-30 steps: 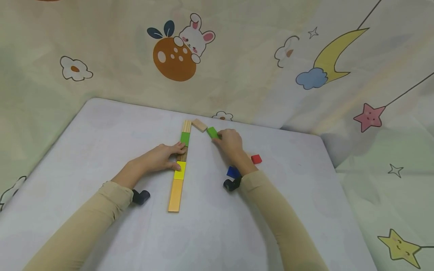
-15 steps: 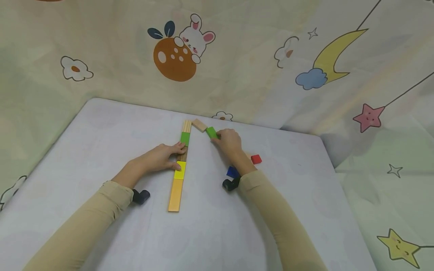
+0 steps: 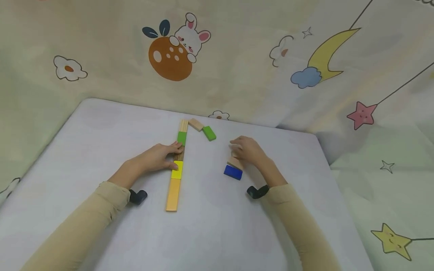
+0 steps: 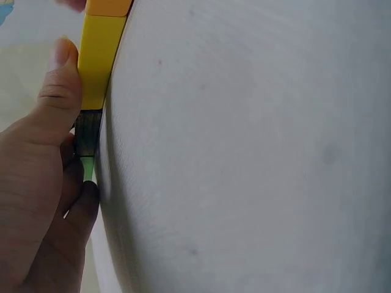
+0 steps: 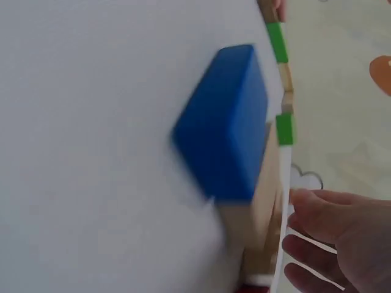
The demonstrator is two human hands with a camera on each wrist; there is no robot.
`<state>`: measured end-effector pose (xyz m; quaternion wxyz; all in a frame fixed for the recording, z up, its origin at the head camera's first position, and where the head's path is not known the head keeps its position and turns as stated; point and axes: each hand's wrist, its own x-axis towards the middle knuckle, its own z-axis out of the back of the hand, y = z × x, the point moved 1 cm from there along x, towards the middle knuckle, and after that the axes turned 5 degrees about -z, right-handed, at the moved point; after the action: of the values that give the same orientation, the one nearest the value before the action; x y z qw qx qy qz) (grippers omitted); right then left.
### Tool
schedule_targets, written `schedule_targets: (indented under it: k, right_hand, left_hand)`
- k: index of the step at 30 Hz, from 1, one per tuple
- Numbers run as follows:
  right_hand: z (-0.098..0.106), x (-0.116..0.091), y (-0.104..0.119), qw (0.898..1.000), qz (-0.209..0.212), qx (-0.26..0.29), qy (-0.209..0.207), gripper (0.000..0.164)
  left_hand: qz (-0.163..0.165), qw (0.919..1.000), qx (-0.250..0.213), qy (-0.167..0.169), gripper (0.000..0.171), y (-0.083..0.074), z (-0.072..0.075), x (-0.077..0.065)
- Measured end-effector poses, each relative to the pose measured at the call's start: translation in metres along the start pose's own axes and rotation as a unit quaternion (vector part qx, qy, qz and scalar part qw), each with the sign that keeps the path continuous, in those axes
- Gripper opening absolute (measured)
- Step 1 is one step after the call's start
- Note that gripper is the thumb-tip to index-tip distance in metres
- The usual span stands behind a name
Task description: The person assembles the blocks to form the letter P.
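My left hand (image 3: 157, 157) rests against a straight row of blocks, its thumb on the yellow block (image 3: 178, 171) and fingertips over the dark brown block (image 3: 178, 157). A green block (image 3: 182, 137) and pale striped pieces (image 3: 184, 125) continue the row away from me; a long orange block (image 3: 172, 195) forms its near end. From the far end, a pale wooden block (image 3: 195, 124) and a second green block (image 3: 209, 133) angle off rightward. Loosely bent and holding nothing, my right hand (image 3: 251, 151) hovers by another wooden block (image 3: 234, 163) and a blue block (image 5: 223, 122).
A red block (image 5: 253, 288) shows at the bottom of the right wrist view; the right hand hides it in the head view. The white table (image 3: 203, 226) ends at the back against a patterned cloth (image 3: 244, 75). Each wrist carries a black camera mount (image 3: 138, 197).
My right hand has let go of the loose green block and moved right and nearer, over the loose blocks. That green block stays beside the pale one. The left hand keeps its place.
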<state>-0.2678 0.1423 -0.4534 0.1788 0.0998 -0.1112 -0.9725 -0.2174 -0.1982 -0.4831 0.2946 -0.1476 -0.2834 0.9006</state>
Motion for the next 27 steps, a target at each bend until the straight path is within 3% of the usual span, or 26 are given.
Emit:
schedule_targets:
  k: [5, 8, 16, 23, 27]
  right_hand:
    - [-0.002, -0.024, -0.017, 0.997, 0.072, -0.014, -0.004, 0.034]
    - [-0.004, -0.032, -0.022, 0.996, 0.085, -0.011, -0.021, 0.034]
    - [-0.008, -0.035, -0.021, 0.998, 0.051, -0.044, -0.014, 0.035]
    - [-0.008, -0.016, -0.008, 0.996, 0.026, -0.081, 0.015, 0.043]
    - [-0.009, -0.005, 0.004, 0.996, -0.019, -0.07, 0.042, 0.047]
  left_hand:
    - [0.006, 1.0, 0.006, -0.003, 0.074, 0.0, 0.004, -0.005]
    - [0.005, 1.0, 0.008, -0.001, 0.074, -0.002, 0.005, -0.005]
    - [-0.003, 0.9999, 0.01, 0.006, 0.076, 0.0, 0.001, 0.001]
    - [-0.011, 0.9998, 0.015, 0.007, 0.076, 0.0, 0.002, 0.0]
    - [-0.016, 0.9997, 0.015, 0.01, 0.075, -0.004, 0.002, 0.001]
